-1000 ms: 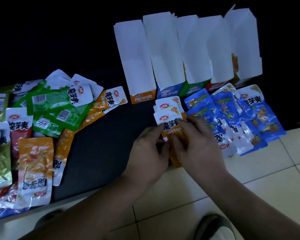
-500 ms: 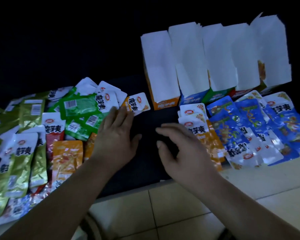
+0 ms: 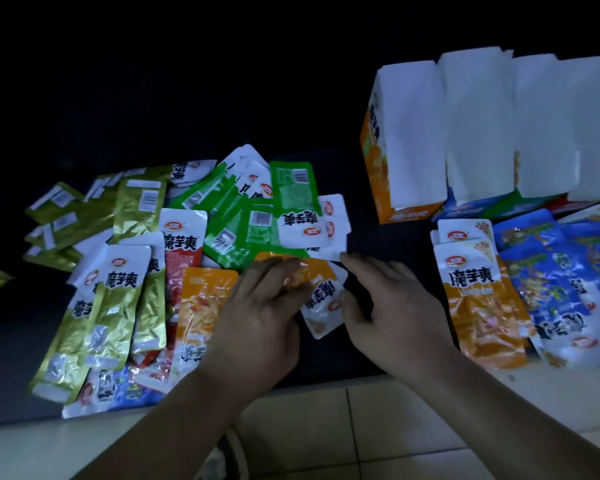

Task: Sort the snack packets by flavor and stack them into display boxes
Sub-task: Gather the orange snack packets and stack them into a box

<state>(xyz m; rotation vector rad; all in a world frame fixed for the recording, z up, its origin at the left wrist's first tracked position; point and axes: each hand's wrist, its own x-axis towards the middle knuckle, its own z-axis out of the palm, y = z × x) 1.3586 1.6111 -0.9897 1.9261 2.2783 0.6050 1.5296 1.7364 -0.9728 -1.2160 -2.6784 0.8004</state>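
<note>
1. Two hands meet over one orange packet [image 3: 321, 301] at the right edge of the mixed heap [image 3: 146, 271] on the dark table [image 3: 378, 233]. I read this as the sorting step: an orange-flavour packet being pulled out of the unsorted lot.
2. Left hand [image 3: 260, 323]: its fingers [image 3: 288, 275] are bent down onto the packet's orange half. I judge that they grip it rather than just rest there. The white printed end sticks out toward me between the two hands.
3. Right hand [image 3: 395, 317]: its fingers [image 3: 364, 268] are loosely spread and hold nothing. The thumb sits at the packet's white end; I cannot tell whether it touches or is just beside.
4. The orange pile [image 3: 478, 306] lies to the right, face up, near the front of the orange display box [image 3: 409, 214], with the blue pile [image 3: 551, 289] beside it. Raised white flaps hide the insides of the boxes from me.
5. As I judge the next move, the packet needs lifting free of the green packets [image 3: 257, 220] it lies against and carrying right. It then needs turning end for end to match the pile and laying square on top. The foil looks slippery, so I'd want a firm pinch. A second orange packet [image 3: 205, 306] waits in the heap.
</note>
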